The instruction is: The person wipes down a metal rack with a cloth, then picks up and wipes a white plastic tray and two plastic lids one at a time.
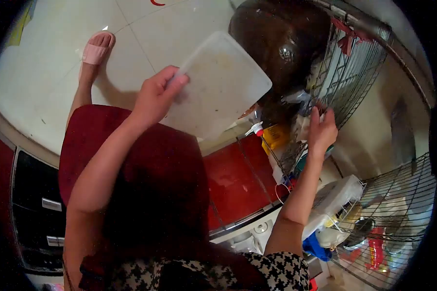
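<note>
Pale tiles (48,72) beneath us; our left hand (155,99) pinches a white tray (223,87), our right hand (321,130) curls its fingers against a bottle-crowded wire rack (354,72).

A dark red garment (145,165) covers the lap at centre. At 6 o'clock is a black-and-white houndstooth top (272,271). The arms come out of it bare, down to the left hand (155,99) and right hand (322,130). At 11 o'clock, one foot wears a pink slipper (97,48).
</note>
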### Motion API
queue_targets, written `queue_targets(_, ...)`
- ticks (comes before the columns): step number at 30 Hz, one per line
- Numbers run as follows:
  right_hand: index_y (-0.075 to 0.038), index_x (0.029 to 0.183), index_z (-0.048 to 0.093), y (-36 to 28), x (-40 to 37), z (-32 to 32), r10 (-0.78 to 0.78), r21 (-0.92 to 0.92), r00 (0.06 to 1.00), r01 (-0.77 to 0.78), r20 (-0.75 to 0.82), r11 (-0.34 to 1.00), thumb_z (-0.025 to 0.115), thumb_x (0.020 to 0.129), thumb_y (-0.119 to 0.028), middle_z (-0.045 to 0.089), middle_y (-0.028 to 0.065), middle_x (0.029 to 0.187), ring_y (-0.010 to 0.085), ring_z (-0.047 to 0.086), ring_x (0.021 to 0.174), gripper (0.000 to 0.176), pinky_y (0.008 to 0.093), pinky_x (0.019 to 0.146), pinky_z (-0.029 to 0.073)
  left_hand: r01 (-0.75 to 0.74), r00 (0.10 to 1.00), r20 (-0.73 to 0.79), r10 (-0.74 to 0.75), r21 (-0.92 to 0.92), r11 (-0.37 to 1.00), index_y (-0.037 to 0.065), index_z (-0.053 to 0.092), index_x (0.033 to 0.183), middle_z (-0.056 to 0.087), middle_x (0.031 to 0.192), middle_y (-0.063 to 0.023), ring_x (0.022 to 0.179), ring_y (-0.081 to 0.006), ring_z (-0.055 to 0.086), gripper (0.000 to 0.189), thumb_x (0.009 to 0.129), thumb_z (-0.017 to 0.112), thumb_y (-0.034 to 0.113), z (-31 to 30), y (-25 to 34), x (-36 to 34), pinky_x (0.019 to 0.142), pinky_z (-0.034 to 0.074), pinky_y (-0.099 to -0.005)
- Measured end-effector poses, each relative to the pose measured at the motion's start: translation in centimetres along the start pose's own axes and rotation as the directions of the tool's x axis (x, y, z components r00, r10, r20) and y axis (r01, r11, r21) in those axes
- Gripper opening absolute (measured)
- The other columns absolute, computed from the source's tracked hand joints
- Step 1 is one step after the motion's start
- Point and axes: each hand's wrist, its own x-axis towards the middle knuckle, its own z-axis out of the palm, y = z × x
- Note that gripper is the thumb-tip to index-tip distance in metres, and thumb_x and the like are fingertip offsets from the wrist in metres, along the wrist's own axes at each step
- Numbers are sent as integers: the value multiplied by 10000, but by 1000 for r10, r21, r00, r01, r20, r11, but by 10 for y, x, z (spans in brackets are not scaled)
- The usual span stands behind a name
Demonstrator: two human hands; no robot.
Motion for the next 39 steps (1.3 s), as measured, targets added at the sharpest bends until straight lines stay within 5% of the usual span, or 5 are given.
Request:
queue_targets(4,-51,1044,579,-19,-19,-9,103,11,990,-102,-100,995,591,818,-243,644,131,916,272,622,817,296,343,729,468,-43,998,-39,45,62,997,29,556,887,520,660,30,615,-43,482,211,902,516,236,-3,0,1,568,393,-209)
queue_targets(6,1,1088,550,-24,-39,-7,149,278,944,-64,-294,958,564,844,-190,616,127,1039,204,591,915,310,309,801,449,-42,999,-28,44,71,997,30,556,886,513,656,33,608,-41,463,210,901,517,236,-4,-2,1,560,383,-207)
queue_targets(13,63,1265,373,-63,-62,37,318,544,926,-164,-203,823,524,851,-160,439,231,1268,329,418,1187,494,358,997,296,-48,998,-22,51,129,991,32,549,877,467,640,45,600,-38,413,215,901,517,242,1,-1,1,546,359,-206)
queue_targets(25,27,1330,246,-89,-45,61,310,263,888,-227,-339,938,556,832,-250,298,280,1330,421,300,1230,649,422,993,300,-27,999,-31,35,222,975,41,543,845,456,645,52,605,-35,408,236,896,517,271,4,1,3,547,356,-207)
queue_targets(39,48,1298,304,-98,-28,55,617,760,747,-247,-245,601,592,831,-210,394,177,1238,249,425,1105,607,347,884,393,22,1000,-10,-21,162,986,45,551,902,475,708,55,645,-36,419,221,904,504,260,17,2,14,572,360,-198)
